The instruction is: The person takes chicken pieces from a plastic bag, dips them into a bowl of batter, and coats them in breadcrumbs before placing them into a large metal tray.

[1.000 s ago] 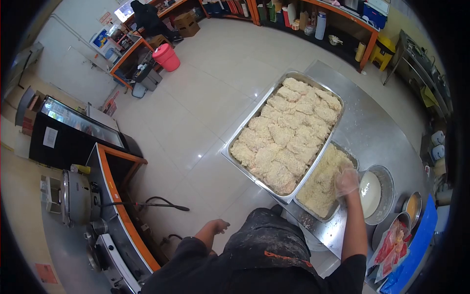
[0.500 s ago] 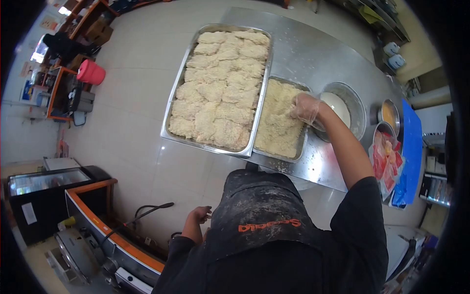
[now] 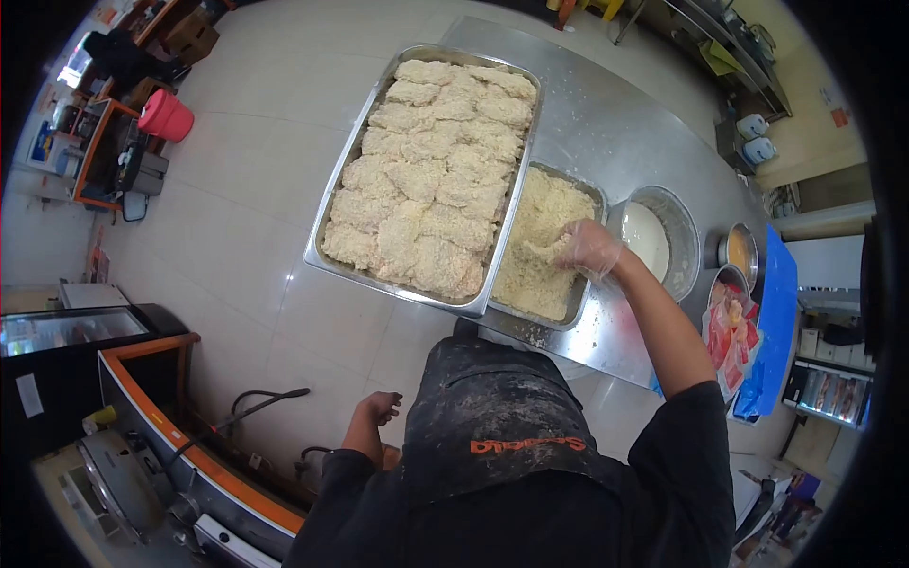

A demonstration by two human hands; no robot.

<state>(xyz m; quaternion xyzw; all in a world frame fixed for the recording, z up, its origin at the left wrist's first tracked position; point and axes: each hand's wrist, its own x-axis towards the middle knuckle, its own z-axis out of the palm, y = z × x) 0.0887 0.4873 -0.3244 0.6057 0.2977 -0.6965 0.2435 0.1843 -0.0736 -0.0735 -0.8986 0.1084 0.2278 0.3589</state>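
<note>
My right hand, in a clear plastic glove, reaches into a metal tray of pale breadcrumbs. Its fingers are closed on a crumb-coated piece, partly buried, whose kind I cannot make out. Left of it, a larger deep metal pan is packed with rows of breaded pieces. My left hand hangs bare beside the apron, away from the table, its fingers loosely bent and apart with nothing in them.
Right of the crumb tray stand a metal bowl of white batter and a smaller bowl of orange-yellow liquid. Red-and-clear plastic bags lie near a blue sheet. The steel table runs underneath; the large pan overhangs its left edge.
My right hand has moved down toward the near part of the crumb tray, and a coated piece now shows at its fingertips. The camera view has shifted slightly. My left hand stays low.
</note>
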